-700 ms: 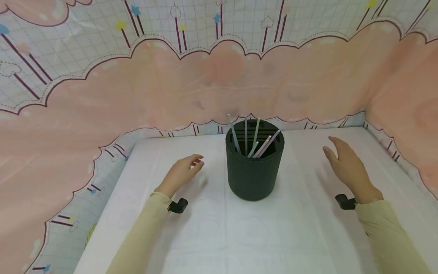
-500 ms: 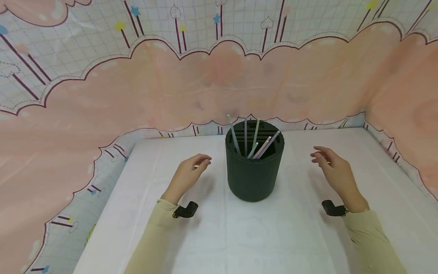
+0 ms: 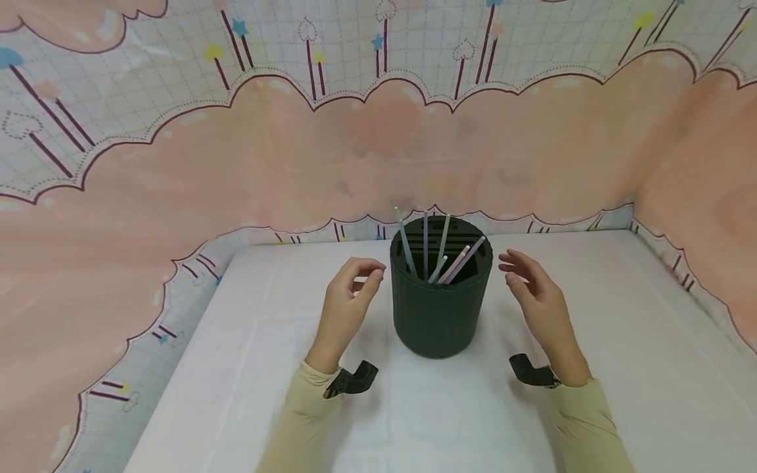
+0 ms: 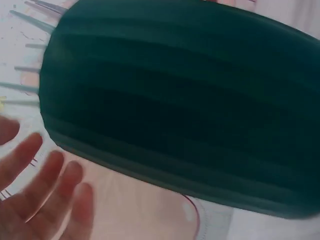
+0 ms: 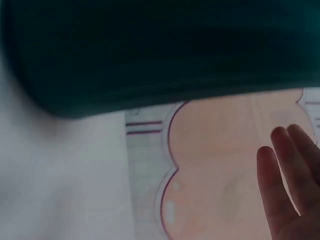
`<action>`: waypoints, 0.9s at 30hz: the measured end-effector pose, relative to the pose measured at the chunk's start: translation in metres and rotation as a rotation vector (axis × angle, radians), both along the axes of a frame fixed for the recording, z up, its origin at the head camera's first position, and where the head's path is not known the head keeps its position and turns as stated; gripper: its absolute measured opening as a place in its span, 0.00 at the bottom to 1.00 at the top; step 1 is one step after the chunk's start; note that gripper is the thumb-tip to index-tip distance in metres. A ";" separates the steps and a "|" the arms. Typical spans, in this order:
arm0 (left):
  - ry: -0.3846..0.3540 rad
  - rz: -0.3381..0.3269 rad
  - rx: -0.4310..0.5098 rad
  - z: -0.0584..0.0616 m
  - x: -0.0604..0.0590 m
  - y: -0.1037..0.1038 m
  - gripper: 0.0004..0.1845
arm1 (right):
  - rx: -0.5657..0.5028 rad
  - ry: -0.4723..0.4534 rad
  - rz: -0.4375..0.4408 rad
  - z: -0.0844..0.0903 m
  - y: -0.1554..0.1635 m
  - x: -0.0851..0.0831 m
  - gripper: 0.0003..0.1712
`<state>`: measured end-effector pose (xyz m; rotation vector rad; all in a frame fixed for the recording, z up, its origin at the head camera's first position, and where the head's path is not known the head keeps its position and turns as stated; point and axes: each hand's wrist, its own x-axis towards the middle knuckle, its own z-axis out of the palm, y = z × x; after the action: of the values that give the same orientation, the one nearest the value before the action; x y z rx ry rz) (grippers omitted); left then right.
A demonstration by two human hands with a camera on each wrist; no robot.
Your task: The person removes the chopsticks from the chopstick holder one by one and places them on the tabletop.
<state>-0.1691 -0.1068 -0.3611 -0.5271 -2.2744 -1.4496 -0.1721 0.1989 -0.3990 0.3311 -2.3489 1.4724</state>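
Observation:
A dark green ribbed bin stands upright on the white table, with several thin pastel sticks leaning inside it and poking above its rim. Just left of the bin is my left hand, fingers relaxed and holding nothing, fingertips close to the rim. My right hand is on the other side, its loosely bent fingers also pointing toward the bin, a small gap away. The left wrist view has the bin's wall filling most of it, while the right wrist view shows its lower side above the right fingers.
The white-covered table runs back to a peach and white patterned cloth behind, which also wraps round the left and right sides. A black wrist camera sits on the left wrist, and another camera on the right.
Both hands have moved inward toward the bin, the left hand to the right and the right hand to the left. The bin and sticks stay in place, the view having shifted slightly.

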 end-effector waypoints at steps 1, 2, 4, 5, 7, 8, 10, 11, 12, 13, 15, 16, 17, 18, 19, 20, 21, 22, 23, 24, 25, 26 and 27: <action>0.001 -0.016 -0.001 0.002 0.000 0.003 0.11 | 0.018 0.014 0.014 0.009 -0.005 0.003 0.25; 0.002 -0.031 -0.001 0.004 0.000 0.006 0.11 | 0.029 0.035 0.030 0.020 -0.012 0.008 0.26; 0.000 -0.053 0.001 0.006 -0.001 0.011 0.12 | 0.018 0.085 0.080 0.031 -0.020 0.013 0.28; -0.001 -0.057 -0.001 0.007 0.000 0.014 0.12 | 0.017 0.102 0.104 0.035 -0.024 0.016 0.30; -0.005 -0.046 -0.008 0.008 0.001 0.018 0.14 | 0.018 0.121 0.142 0.041 -0.033 0.022 0.33; -0.007 -0.037 -0.017 0.009 0.002 0.020 0.15 | 0.020 0.123 0.155 0.044 -0.038 0.024 0.34; -0.024 -0.010 -0.050 0.011 0.004 0.023 0.17 | 0.026 0.123 0.170 0.044 -0.045 0.027 0.35; -0.037 0.005 -0.069 0.012 0.005 0.024 0.18 | 0.022 0.122 0.177 0.044 -0.047 0.028 0.36; -0.056 0.020 -0.088 0.014 0.006 0.027 0.19 | 0.017 0.121 0.181 0.043 -0.049 0.028 0.37; -0.080 0.038 -0.111 0.017 0.007 0.028 0.20 | 0.013 0.121 0.180 0.041 -0.051 0.028 0.38; -0.128 0.080 -0.158 0.022 0.009 0.032 0.23 | 0.005 0.108 0.177 0.039 -0.054 0.028 0.40; -0.148 0.103 -0.181 0.025 0.010 0.035 0.25 | 0.008 0.099 0.174 0.037 -0.055 0.028 0.42; -0.158 0.128 -0.196 0.027 0.010 0.037 0.25 | 0.020 0.093 0.165 0.032 -0.054 0.026 0.43; -0.156 0.153 -0.211 0.029 0.011 0.040 0.25 | 0.036 0.093 0.158 0.027 -0.053 0.024 0.44; -0.142 0.180 -0.218 0.029 0.010 0.042 0.24 | 0.048 0.101 0.157 0.022 -0.052 0.021 0.44; -0.120 0.207 -0.221 0.030 0.009 0.044 0.22 | 0.061 0.105 0.153 0.018 -0.050 0.018 0.44; -0.096 0.229 -0.217 0.030 0.008 0.045 0.20 | 0.075 0.113 0.149 0.014 -0.049 0.015 0.44; -0.067 0.245 -0.209 0.030 0.007 0.046 0.18 | 0.092 0.118 0.140 0.010 -0.047 0.012 0.44; -0.036 0.256 -0.199 0.030 0.006 0.047 0.16 | 0.104 0.124 0.133 0.006 -0.046 0.009 0.44; -0.004 0.265 -0.195 0.030 0.005 0.047 0.15 | 0.106 0.122 0.126 0.006 -0.046 0.009 0.44; 0.019 0.270 -0.190 0.030 0.004 0.048 0.13 | 0.105 0.117 0.120 0.006 -0.046 0.009 0.44; 0.040 0.268 -0.186 0.030 0.004 0.048 0.13 | 0.110 0.107 0.109 0.006 -0.047 0.010 0.44; 0.059 0.262 -0.181 0.030 0.004 0.048 0.13 | 0.112 0.104 0.105 0.005 -0.047 0.010 0.44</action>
<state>-0.1653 -0.0585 -0.3311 -0.3042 -2.3381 -1.0967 -0.1620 0.1517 -0.3938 0.5541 -2.3670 1.3367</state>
